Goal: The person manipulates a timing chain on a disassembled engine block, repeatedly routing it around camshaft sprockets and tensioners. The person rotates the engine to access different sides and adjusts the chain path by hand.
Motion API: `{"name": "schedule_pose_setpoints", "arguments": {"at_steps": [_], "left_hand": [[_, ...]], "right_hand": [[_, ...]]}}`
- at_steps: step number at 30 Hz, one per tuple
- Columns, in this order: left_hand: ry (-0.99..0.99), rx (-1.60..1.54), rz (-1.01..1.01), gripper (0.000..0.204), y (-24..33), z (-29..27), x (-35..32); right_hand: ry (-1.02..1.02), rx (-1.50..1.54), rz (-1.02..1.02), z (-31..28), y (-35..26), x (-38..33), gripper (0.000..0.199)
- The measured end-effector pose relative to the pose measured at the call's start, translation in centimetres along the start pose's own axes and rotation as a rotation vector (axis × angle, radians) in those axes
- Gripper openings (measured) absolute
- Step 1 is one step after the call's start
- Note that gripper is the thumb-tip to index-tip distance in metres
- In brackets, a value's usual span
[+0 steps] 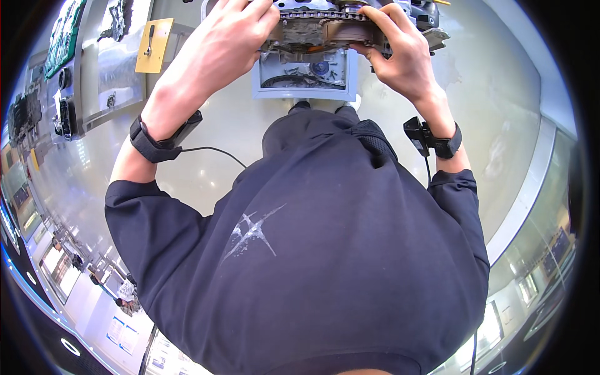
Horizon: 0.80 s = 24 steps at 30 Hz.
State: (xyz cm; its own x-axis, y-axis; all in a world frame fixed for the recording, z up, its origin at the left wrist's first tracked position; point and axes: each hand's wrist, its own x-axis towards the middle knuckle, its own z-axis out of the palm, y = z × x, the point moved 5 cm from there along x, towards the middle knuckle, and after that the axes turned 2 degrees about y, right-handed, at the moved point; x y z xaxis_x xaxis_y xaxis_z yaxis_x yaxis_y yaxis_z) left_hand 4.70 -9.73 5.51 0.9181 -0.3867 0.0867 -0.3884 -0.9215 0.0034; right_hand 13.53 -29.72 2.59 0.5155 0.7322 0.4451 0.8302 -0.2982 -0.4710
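Observation:
An engine with bare metal parts stands at the top edge of the view. A timing chain runs across it from side to side. My left hand is closed at the chain's left end, its fingers curled and partly cut off by the frame's edge. The chain disappears behind those fingers. On the other side my right hand grips the chain's right end, fingers above and thumb below, around a round brownish sprocket wheel.
Below the engine is a pale blue-grey tray with loose metal parts in it. To the left, a metal bench bears a yellow board, a green rack and dark parts. Cables hang from both wrist straps.

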Motion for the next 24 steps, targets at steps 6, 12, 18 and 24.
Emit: {"name": "schedule_pose_setpoints", "arguments": {"at_steps": [6,12,18,24], "left_hand": [[0.052,-0.035,-0.020,0.053,-0.4,0.8,-1.0],[0.253,-0.074,-0.192,0.072,-2.6,2.6,-3.9],[0.274,-0.276,-0.217,0.062,-3.3,3.1,-4.2],[0.181,-0.112,-0.171,0.059,-1.7,2.2,-2.7]], "right_hand": [[0.010,0.034,0.060,0.2,0.8,-0.2,0.056],[0.055,-0.130,-0.056,-0.1,0.6,-0.2,0.056],[0.020,-0.017,0.017,0.3,1.0,-0.4,0.056],[0.008,0.148,0.196,1.7,3.2,-2.6,0.056]]}}
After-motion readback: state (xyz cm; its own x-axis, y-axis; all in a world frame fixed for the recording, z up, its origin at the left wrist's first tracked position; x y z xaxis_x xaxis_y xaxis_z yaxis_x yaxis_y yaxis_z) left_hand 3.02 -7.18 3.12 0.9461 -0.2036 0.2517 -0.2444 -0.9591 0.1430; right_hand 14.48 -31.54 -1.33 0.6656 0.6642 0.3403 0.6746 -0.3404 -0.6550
